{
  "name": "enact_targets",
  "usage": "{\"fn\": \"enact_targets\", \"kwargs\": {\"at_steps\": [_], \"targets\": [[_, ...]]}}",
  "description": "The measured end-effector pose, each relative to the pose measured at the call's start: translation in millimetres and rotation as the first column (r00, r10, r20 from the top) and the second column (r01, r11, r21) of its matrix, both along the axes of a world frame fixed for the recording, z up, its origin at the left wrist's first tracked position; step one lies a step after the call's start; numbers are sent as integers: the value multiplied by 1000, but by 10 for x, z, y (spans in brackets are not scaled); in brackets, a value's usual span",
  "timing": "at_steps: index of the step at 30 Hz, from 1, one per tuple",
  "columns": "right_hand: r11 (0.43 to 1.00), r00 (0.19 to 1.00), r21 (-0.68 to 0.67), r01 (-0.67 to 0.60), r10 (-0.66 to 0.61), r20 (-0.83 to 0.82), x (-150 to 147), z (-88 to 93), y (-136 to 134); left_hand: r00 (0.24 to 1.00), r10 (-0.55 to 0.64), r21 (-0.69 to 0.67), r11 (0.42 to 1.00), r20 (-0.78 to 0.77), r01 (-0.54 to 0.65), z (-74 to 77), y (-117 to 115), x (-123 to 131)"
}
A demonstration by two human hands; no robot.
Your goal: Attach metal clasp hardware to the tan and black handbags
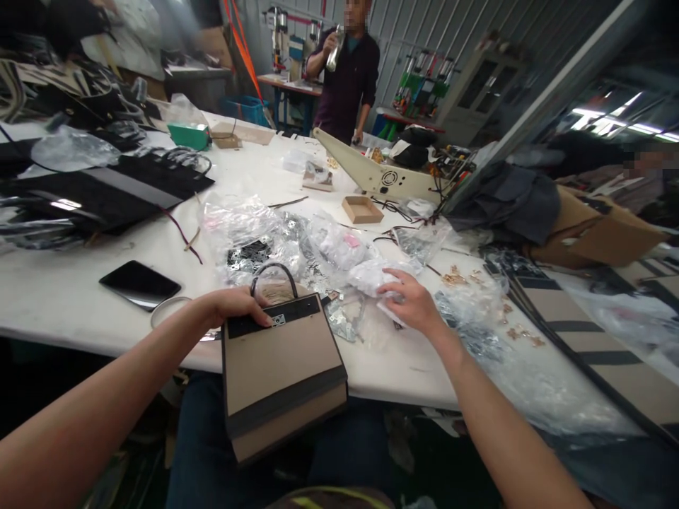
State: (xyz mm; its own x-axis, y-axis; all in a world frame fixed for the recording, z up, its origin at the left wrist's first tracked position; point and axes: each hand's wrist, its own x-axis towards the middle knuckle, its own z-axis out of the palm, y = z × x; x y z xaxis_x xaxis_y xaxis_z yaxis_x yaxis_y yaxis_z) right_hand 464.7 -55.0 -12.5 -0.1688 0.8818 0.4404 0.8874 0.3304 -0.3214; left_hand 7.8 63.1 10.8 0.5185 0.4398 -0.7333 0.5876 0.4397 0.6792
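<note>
The left hand (242, 308) grips a bag (283, 357) at its top, thumb at a small metal plate (279, 320), while the right hand (408, 300), fingers parted, is at crumpled plastic (366, 277) on the table (68, 293). A phone (141, 284) lies left of the bag. Across the table, a person (347, 88) holds up a bottle (335, 51).

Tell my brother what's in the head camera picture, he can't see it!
Someone's left-hand grip holds a tan and black handbag by its top, over the front edge of a white table, while the right-hand grip is at crumpled plastic among metal parts. A black phone lies to the left; another person stands across the table.
</note>
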Motion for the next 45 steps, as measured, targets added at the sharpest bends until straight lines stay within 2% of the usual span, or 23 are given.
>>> {"fn": "enact_targets", "kwargs": {"at_steps": [3,5,7,9,11,12,14,15,16,18,19,20,21,23,24,26,29,30,33,35,38,42,45], "targets": [[997,979,32,76,-68,-193,117,134,129,1000,11,-3,1000,8,-11,-13,1,-9],[982,944,27,187,-172,-280,161,193,179,1000,14,2,1000,16,-14,-24,4,-14],[956,905,0,294,-279,-322,173,204,206,1000,13,10,1000,25,-13,-31,5,-17],[944,897,16,328,-306,-319,147,184,224,1000,9,12,1000,29,-9,-26,3,-16],[976,945,-3,217,-211,-251,92,174,242,1000,-1,10,1000,29,1,-14,-1,-12],[991,971,-62,121,-131,-199,60,186,247,1000,-6,11,1000,27,6,-7,-5,-11],[973,993,-226,-48,21,-120,-10,254,224,1000,-4,20,1000,25,3,-2,-14,-11],[961,993,-265,-79,54,-102,-52,301,181,1000,5,27,1000,27,-5,-6,-19,-13],[970,995,-238,-58,35,-98,-104,345,109,999,17,34,999,32,-18,-14,-24,-16],[986,977,-33,165,-168,-133,-241,380,-134,998,36,50,998,49,-38,-35,-32,-24],[947,939,58,316,-304,-162,-322,354,-297,998,36,55,998,58,-39,-45,-33,-28],[876,875,100,472,-451,-178,-403,297,-475,997,31,56,998,66,-35,-54,-32,-31],[818,816,56,573,-563,-132,-479,212,-653,997,24,55,998,71,-28,-59,-28,-34],[767,776,-129,629,-628,53,-586,2,-947,998,8,43,999,69,-11,-63,-15,-37],[756,775,-169,632,-622,113,-611,-97,-1038,998,-2,33,999,67,0,-64,-7,-38],[781,795,-149,607,-593,131,-603,-231,-1081,997,-23,19,1000,68,22,-66,8,-38],[823,832,-124,555,-553,51,-500,-252,-857,997,-35,23,999,71,34,-65,9,-36],[817,830,-163,553,-557,29,-466,-225,-743,997,-31,31,999,70,29,-61,1,-36],[750,783,-283,598,-622,4,-416,-126,-454,997,-30,51,998,67,27,-40,-34,-36],[729,766,-301,615,-643,7,-411,-84,-423,997,-30,65,998,69,25,-28,-54,-35],[712,762,-321,625,-646,51,-372,-89,-699,997,1,92,996,74,-8,-25,-62,-29],[626,728,-430,651,-674,122,-298,-154,-1183,998,6,77,997,70,-12,-38,-33,-20],[651,775,-480,587,-623,102,-364,-173,-1143,998,-7,62,998,54,4,-47,-8,-14]]}}
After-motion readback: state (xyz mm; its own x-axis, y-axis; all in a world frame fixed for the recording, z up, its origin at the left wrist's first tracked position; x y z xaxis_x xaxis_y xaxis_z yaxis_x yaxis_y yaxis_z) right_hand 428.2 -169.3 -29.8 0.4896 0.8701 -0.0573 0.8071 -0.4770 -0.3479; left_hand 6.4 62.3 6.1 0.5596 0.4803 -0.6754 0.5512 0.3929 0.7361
